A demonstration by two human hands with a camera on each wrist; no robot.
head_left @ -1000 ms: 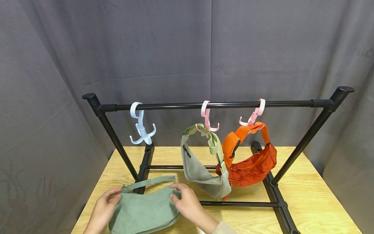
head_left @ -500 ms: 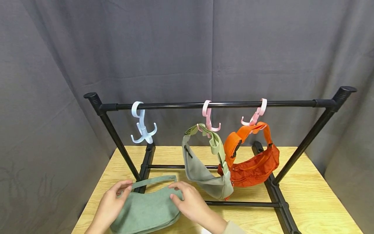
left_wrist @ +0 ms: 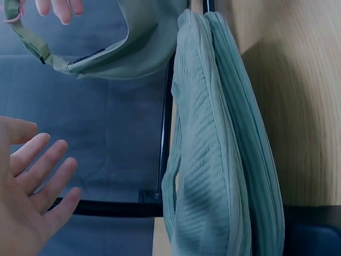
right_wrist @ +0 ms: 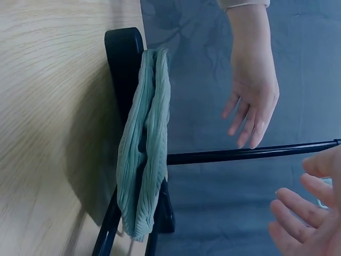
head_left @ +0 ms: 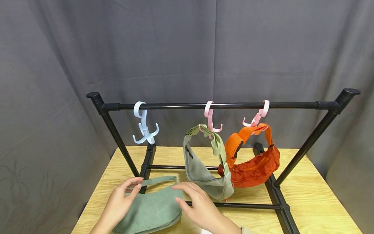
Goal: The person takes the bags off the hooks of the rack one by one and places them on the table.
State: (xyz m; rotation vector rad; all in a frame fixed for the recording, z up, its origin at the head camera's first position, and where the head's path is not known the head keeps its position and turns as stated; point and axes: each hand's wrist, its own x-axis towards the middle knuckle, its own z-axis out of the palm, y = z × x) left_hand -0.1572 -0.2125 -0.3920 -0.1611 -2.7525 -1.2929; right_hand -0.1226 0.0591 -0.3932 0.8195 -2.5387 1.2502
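A green corduroy shoulder bag (head_left: 155, 211) rests at the front left of the table, overlapping the rack's left foot, its strap (head_left: 160, 179) looped at the top. My left hand (head_left: 121, 200) overlaps the strap's left end in the head view. In the left wrist view that hand (left_wrist: 34, 186) has its fingers spread, with a gap between it and the bag (left_wrist: 213, 144). Over the bag's right end in the head view is my right hand (head_left: 201, 206), fingers loosely bent. The right wrist view has this hand (right_wrist: 306, 213) apart from the bag (right_wrist: 144, 149), holding nothing.
A black rack's top bar (head_left: 181, 106) carries a light blue hook (head_left: 144, 126) with nothing on it and two pink hooks. A grey-green waist bag (head_left: 204, 175) hangs from the middle pink hook (head_left: 210, 118), an orange-red one (head_left: 254, 169) from the right pink hook (head_left: 257, 117).
My left hand has moved rightward and slightly up along the strap. The right hand has let go of the bag's right end and drawn off to the right. The bag stays put.
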